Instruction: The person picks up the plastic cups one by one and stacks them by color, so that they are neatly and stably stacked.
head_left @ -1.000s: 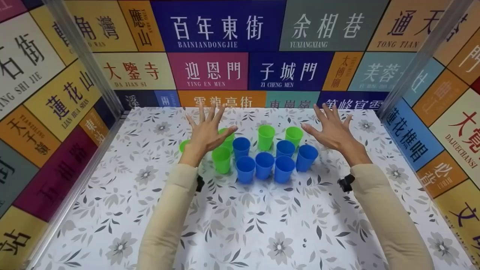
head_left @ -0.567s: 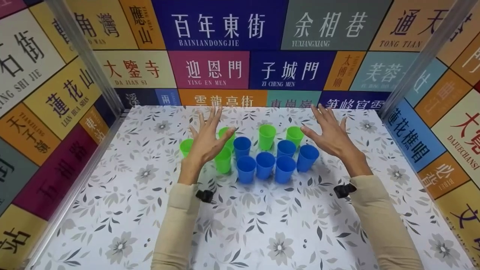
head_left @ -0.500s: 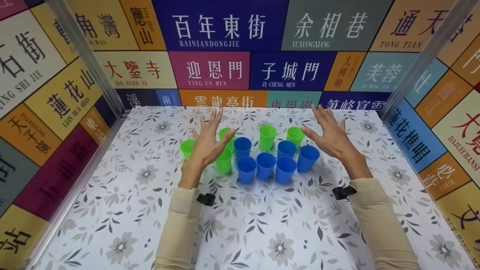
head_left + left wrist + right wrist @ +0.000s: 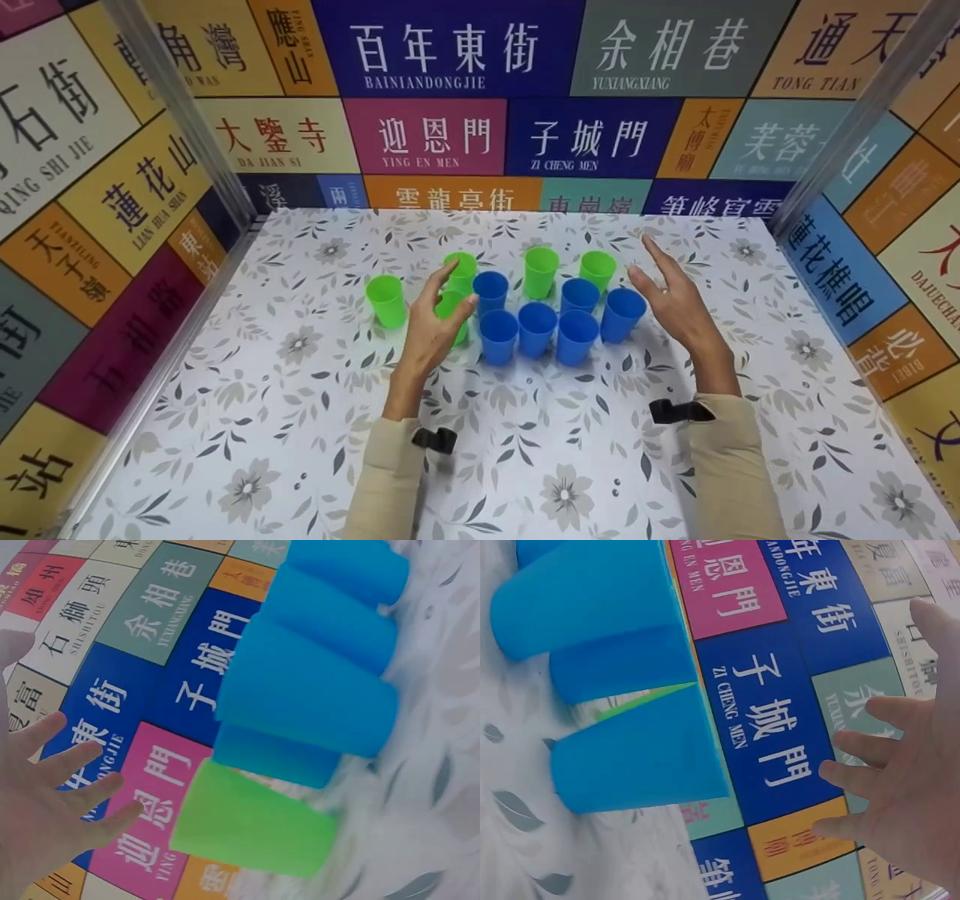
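Several blue cups point(image 4: 537, 330) stand upright in a close cluster, mouths up. Green cups stand behind and to the left of them: one at the back middle point(image 4: 541, 271), one at the back right point(image 4: 598, 270) and one apart at the far left point(image 4: 385, 300). My left hand point(image 4: 431, 330) hovers at the cluster's left side, partly covering another green cup point(image 4: 454, 306); its fingers are extended. To the right of the rightmost blue cup point(image 4: 623, 315), my right hand point(image 4: 684, 315) is held with straight, spread fingers. Both hands hold nothing. Both wrist views show spread fingers beside the cups.
A white tabletop point(image 4: 566, 442) with a grey leaf and flower print lies under the cups. Colourful sign-patterned panels point(image 4: 427, 135) rise behind it and at both sides, with clear corner posts point(image 4: 862, 112). Each wrist wears a black strap point(image 4: 435, 440).
Both hands have drawn back toward the body. The left hand has moved right, uncovering the far-left green cup, and the right hand has turned more side-on. The cups stand as before.
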The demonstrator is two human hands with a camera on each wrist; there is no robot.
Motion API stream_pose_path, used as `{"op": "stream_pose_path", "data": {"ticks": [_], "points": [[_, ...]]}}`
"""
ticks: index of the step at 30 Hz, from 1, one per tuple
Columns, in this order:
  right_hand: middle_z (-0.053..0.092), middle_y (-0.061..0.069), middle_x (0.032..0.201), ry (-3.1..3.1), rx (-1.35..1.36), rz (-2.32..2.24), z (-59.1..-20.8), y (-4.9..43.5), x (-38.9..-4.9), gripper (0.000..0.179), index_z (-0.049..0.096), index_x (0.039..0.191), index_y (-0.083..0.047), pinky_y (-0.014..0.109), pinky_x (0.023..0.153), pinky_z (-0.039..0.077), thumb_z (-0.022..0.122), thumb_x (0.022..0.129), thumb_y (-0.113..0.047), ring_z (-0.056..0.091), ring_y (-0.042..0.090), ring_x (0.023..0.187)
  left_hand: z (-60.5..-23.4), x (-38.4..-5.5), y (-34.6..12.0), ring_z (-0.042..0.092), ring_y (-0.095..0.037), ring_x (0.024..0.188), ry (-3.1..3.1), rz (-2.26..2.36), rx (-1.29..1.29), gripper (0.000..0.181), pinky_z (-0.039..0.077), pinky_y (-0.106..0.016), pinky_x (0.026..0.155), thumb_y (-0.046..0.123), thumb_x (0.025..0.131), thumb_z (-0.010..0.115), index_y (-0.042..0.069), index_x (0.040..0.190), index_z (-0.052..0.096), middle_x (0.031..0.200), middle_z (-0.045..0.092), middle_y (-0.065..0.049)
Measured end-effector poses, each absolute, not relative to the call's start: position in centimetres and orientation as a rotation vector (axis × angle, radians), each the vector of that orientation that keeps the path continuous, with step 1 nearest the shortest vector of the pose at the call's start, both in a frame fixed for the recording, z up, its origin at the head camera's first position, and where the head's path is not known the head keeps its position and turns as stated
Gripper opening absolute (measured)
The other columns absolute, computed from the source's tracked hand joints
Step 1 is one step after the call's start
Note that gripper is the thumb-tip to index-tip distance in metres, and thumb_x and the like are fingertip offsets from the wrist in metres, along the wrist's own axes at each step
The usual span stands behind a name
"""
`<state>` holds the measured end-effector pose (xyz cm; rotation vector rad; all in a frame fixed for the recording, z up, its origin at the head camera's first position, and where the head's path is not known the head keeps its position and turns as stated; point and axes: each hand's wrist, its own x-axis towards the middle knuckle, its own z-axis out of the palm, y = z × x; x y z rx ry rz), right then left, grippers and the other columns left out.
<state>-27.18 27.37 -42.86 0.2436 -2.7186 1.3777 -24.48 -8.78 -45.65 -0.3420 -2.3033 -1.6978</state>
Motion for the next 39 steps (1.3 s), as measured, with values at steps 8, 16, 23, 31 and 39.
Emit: {"op": "stream_pose_path", "data": {"ticks": [8,16,23,31,39], "points": [[0.030,0.010,0.165,-2.513,0.185,1.635,-46.6,28.3,-27.3,0.068,0.027,0.159,-0.017,0.058,0.124,0.021,0.058,0.101,-0.035,0.026,0.031,0.153,-47.2,-24.1,-8.0,0.046,-0.035,0.141,-2.226,-1.847,-0.426,0.064,0.043,-0.054,0.111,0.030,0.094,0.067,0.019,0.152,0.043,0.152,0.050,-0.013],[0.038,0.014,0.160,-2.470,0.136,1.686,-48.8,29.1,-27.0,0.071,0.034,0.156,-0.010,0.057,0.120,0.029,0.067,0.096,-0.028,0.032,0.031,0.150,-48.3,-24.2,-7.2,0.050,-0.038,0.137,-2.218,-1.938,-0.474,0.064,0.047,-0.056,0.107,0.019,0.091,0.070,0.014,0.150,0.045,0.147,0.054,-0.018],[0.036,0.015,0.161,-2.514,0.175,1.741,-49.5,29.2,-27.7,0.076,0.029,0.158,-0.010,0.057,0.120,0.028,0.069,0.095,-0.027,0.030,0.033,0.151,-48.9,-24.5,-6.5,0.049,-0.039,0.137,-2.224,-1.998,-0.495,0.070,0.045,-0.059,0.107,0.019,0.087,0.076,0.007,0.149,0.045,0.147,0.053,-0.020],[0.032,0.016,0.163,-2.611,0.185,1.752,-50.3,29.8,-27.7,0.083,0.024,0.160,-0.013,0.059,0.119,0.030,0.072,0.093,-0.025,0.030,0.039,0.150,-49.6,-24.8,-6.0,0.049,-0.029,0.139,-2.356,-1.886,-0.468,0.078,0.046,-0.050,0.110,0.031,0.083,0.081,0.011,0.150,0.046,0.148,0.054,-0.014],[0.033,0.018,0.161,-2.652,0.159,1.752,-51.6,30.0,-27.6,0.084,0.026,0.159,-0.013,0.054,0.119,0.032,0.074,0.091,-0.028,0.034,0.038,0.148,-50.1,-24.5,-6.3,0.048,-0.031,0.140,-2.426,-1.897,-0.454,0.079,0.045,-0.049,0.112,0.026,0.083,0.082,0.013,0.151,0.043,0.150,0.053,-0.014]]}}
